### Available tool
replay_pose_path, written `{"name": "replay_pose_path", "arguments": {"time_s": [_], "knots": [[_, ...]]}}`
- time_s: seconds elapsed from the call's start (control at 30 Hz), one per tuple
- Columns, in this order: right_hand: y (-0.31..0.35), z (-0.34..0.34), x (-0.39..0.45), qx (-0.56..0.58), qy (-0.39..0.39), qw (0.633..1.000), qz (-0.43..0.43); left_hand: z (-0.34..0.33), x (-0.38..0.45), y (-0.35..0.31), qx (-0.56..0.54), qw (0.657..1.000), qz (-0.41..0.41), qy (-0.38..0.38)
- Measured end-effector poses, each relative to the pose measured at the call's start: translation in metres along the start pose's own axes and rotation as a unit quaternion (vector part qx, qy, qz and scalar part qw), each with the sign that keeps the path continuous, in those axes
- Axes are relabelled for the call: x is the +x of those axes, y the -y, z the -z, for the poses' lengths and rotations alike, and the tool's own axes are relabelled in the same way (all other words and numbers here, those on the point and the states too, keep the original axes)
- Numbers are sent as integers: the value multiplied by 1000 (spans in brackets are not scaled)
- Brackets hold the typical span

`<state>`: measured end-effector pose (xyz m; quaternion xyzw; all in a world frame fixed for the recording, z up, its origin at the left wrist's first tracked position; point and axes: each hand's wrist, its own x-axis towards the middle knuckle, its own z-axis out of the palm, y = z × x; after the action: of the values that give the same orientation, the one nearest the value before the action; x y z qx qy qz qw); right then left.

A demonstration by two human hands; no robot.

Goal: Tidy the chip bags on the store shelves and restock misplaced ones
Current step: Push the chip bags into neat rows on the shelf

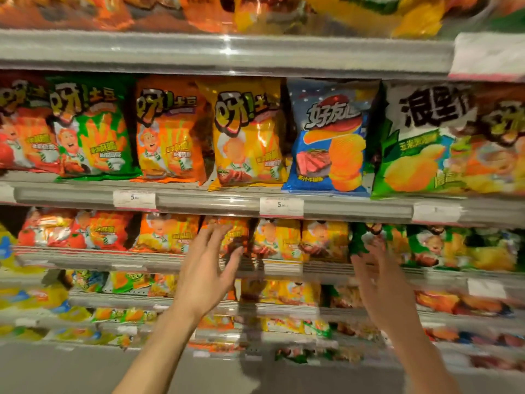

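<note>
Chip bags fill several store shelves. At eye level stand a green bag (91, 129), an orange bag (170, 132), a yellow bag (247, 135), a blue bag (332, 140) and a green-and-white bag (414, 143). On the shelf below sit smaller bags, among them an orange one (167, 234) and a yellow one (278, 240). My left hand (207, 271) is raised in front of that lower shelf, fingers apart, empty, its fingertips near a small orange bag (235, 231). My right hand (380, 277) is blurred, fingers spread, empty, just below small green bags (366, 237).
Grey shelf rails carry white price tags (281, 206), one more price tag (134, 199) to the left. The top shelf holds orange and yellow bags (255, 12). Lower shelves hold more mixed bags (287, 294). Grey floor (71, 371) shows at the bottom.
</note>
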<state>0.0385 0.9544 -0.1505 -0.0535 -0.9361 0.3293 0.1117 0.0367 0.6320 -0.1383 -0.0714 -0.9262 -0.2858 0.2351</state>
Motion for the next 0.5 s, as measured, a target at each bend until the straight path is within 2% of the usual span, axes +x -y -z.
{"name": "replay_pose_path", "arguments": {"time_s": [0.13,0.3,0.43,0.5], "knots": [[-1,26,25,-23,-88,994,68,1,26,-15,51,997,-55,-1],[18,35,57,-86,-124,979,140,7,61,-20,120,981,-154,7],[54,21,71,-96,-199,931,290,8,84,-18,151,967,-205,9],[70,8,76,-80,-202,911,350,9,90,-16,150,964,-218,7]]}}
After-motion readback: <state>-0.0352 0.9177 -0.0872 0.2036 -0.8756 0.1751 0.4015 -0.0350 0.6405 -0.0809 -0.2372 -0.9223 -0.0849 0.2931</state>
